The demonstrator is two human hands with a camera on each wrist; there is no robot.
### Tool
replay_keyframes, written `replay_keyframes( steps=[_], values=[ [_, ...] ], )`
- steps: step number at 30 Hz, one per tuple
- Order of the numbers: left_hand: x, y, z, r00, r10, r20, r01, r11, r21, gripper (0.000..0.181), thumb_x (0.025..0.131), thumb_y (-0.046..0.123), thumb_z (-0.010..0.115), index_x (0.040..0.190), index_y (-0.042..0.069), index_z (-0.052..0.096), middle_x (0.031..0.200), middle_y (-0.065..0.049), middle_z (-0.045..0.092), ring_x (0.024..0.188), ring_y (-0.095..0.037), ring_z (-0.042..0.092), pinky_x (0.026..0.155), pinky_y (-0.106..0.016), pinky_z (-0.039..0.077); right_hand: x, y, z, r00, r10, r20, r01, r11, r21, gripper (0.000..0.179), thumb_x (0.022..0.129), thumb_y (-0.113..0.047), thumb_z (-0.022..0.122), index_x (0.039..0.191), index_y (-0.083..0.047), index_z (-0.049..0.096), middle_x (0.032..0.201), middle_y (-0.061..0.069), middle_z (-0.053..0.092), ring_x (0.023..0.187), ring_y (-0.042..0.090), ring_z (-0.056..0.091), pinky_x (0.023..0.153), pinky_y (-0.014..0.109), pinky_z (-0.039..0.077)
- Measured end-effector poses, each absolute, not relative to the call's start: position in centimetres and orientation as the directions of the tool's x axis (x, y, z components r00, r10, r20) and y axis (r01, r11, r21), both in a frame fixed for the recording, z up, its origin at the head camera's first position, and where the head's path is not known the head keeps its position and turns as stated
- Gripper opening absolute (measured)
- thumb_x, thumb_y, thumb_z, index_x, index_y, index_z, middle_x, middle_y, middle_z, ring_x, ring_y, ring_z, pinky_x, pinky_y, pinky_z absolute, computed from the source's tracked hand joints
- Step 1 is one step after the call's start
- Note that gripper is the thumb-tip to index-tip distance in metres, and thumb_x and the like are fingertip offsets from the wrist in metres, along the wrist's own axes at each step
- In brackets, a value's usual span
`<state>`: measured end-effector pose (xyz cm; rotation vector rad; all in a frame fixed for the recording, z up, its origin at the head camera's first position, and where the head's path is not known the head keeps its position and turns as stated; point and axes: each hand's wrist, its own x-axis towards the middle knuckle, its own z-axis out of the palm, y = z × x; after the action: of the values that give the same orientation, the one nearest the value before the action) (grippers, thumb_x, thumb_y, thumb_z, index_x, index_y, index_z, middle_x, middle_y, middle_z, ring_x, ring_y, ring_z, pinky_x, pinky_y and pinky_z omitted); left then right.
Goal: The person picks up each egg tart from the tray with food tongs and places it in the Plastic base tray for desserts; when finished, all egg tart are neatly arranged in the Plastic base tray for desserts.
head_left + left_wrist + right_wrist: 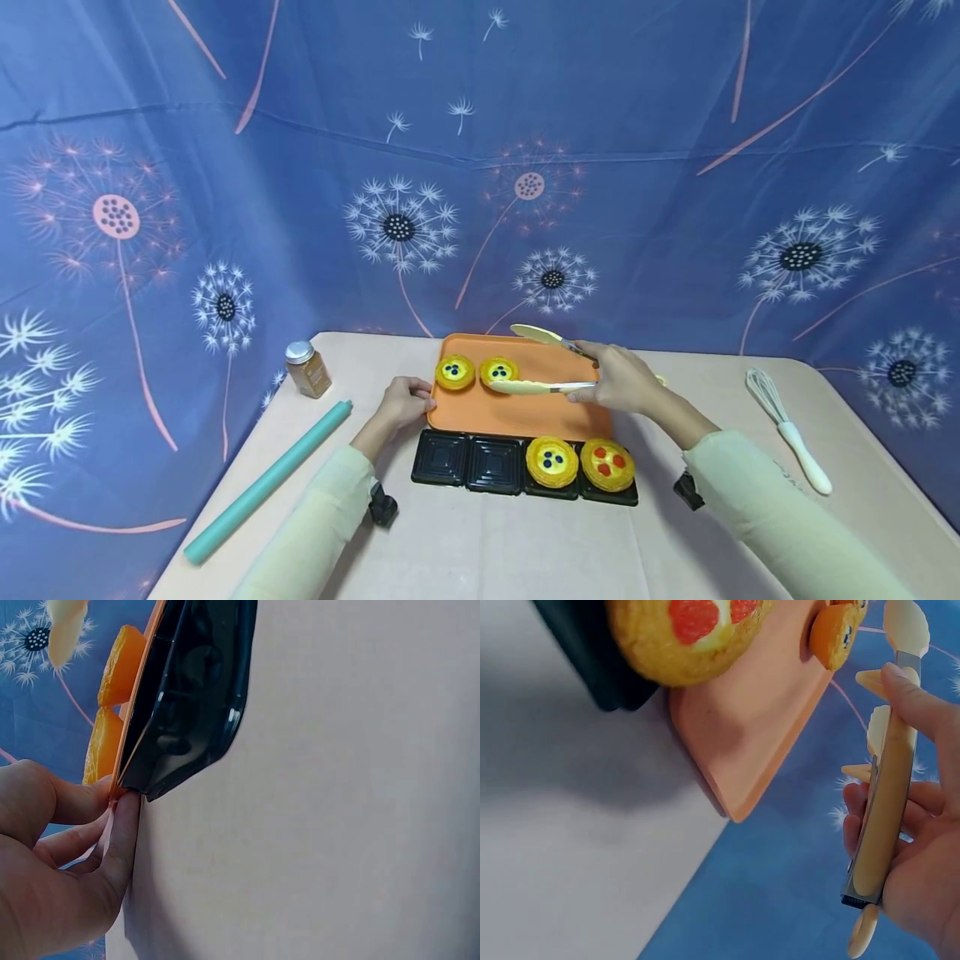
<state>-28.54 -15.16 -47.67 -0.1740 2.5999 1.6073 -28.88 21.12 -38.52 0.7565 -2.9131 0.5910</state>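
Note:
My left hand (405,402) pinches the left edge of an orange tray (555,417), thumb and fingers on either side of the rim in the left wrist view. In my right hand (618,379) I grip cream-tipped tongs (536,387), their arms spread apart over the tray. Two tarts with blue berries lie on the tray: the left tart (454,372) and another tart (498,369), close to the lower tong tip. In front, a black sectioned container (439,458) holds a blue-berry tart (552,462) and a red-topped tart (607,465) in its two right compartments.
A spice jar (307,369) and a long teal rod (270,482) lie to the left. A whisk with a white handle (804,457) is on the right side of the table (510,550). Blue dandelion-print cloth (480,233) hangs behind.

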Motion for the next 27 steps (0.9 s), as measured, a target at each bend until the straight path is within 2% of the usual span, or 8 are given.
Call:
replay_keyframes(
  steps=[3,5,7,10,13,20,21,27],
  values=[
    [-28.4,-15.2,-47.7,-0.990,-0.056,-0.127,-0.139,0.443,0.886,0.023,0.086,-0.002,0.070,0.107,-0.007,0.066,0.091,-0.013,0.065,0.079,-0.021,0.061,0.067,-0.028,0.054,-29.8,20.3,-39.1,-0.882,-0.450,0.138,-0.468,0.811,-0.351,0.095,0.072,-0.046,0.087,0.144,0.003,0.048,0.129,0.023,0.061,0.093,0.033,0.065,0.066,0.038,0.046],
    [-28.4,-15.2,-47.8,-0.990,-0.054,-0.129,-0.140,0.442,0.886,0.023,0.086,-0.002,0.070,0.108,-0.007,0.066,0.091,-0.013,0.065,0.080,-0.022,0.061,0.067,-0.028,0.054,-30.1,19.9,-39.5,-0.890,-0.442,0.109,-0.449,0.814,-0.367,0.091,0.074,-0.042,0.087,0.144,0.001,0.048,0.130,0.024,0.060,0.085,0.037,0.064,0.061,0.038,0.044],
    [-28.4,-15.2,-47.8,-0.990,-0.051,-0.129,-0.138,0.444,0.885,0.023,0.086,-0.002,0.070,0.108,-0.007,0.066,0.091,-0.013,0.065,0.080,-0.022,0.061,0.067,-0.028,0.054,-30.3,19.6,-39.9,-0.895,-0.436,0.093,-0.438,0.821,-0.365,0.088,0.074,-0.039,0.087,0.143,0.000,0.050,0.130,0.023,0.060,0.090,0.038,0.064,0.061,0.039,0.045],
    [-28.4,-15.2,-47.7,-0.991,-0.058,-0.125,-0.137,0.445,0.885,0.023,0.085,-0.002,0.070,0.108,-0.007,0.066,0.090,-0.012,0.065,0.080,-0.021,0.061,0.067,-0.028,0.054,-30.3,19.4,-40.5,-0.898,-0.435,0.072,-0.430,0.828,-0.361,0.085,0.075,-0.036,0.087,0.143,0.000,0.051,0.132,0.023,0.059,0.093,0.040,0.063,0.065,0.045,0.051],
    [-28.4,-15.2,-47.6,-0.991,-0.063,-0.118,-0.133,0.444,0.886,0.023,0.085,-0.003,0.070,0.107,-0.007,0.066,0.090,-0.012,0.065,0.079,-0.021,0.061,0.067,-0.028,0.054,-30.3,19.3,-41.0,-0.891,-0.446,0.084,-0.447,0.830,-0.333,0.083,0.075,-0.037,0.087,0.140,0.001,0.053,0.132,0.021,0.060,0.104,0.038,0.063,0.074,0.050,0.054],
    [-28.4,-15.3,-47.4,-0.992,-0.060,-0.114,-0.129,0.436,0.891,0.023,0.085,-0.004,0.069,0.107,-0.008,0.066,0.090,-0.013,0.065,0.079,-0.021,0.061,0.066,-0.028,0.054,-30.4,19.3,-41.2,-0.903,-0.417,0.101,-0.426,0.843,-0.330,0.078,0.073,-0.036,0.088,0.135,0.002,0.059,0.114,0.018,0.069,0.087,0.028,0.065,0.066,0.044,0.053],
    [-28.4,-15.3,-47.4,-0.992,-0.060,-0.115,-0.129,0.437,0.890,0.023,0.085,-0.004,0.069,0.107,-0.008,0.066,0.090,-0.013,0.065,0.078,-0.021,0.061,0.065,-0.028,0.054,-30.4,19.2,-41.2,-0.906,-0.413,0.095,-0.419,0.841,-0.342,0.077,0.074,-0.036,0.088,0.135,0.001,0.059,0.102,0.015,0.071,0.078,0.025,0.063,0.060,0.040,0.051],
    [-28.2,-15.2,-47.5,-0.992,-0.064,-0.110,-0.127,0.431,0.893,0.022,0.084,-0.005,0.070,0.105,-0.008,0.066,0.089,-0.012,0.064,0.077,-0.019,0.060,0.064,-0.026,0.052,-30.4,18.8,-41.9,-0.902,-0.420,0.103,-0.427,0.827,-0.365,0.072,0.076,-0.032,0.087,0.133,0.001,0.060,0.093,0.013,0.071,0.063,0.021,0.056,0.051,0.034,0.040]
  ],
)
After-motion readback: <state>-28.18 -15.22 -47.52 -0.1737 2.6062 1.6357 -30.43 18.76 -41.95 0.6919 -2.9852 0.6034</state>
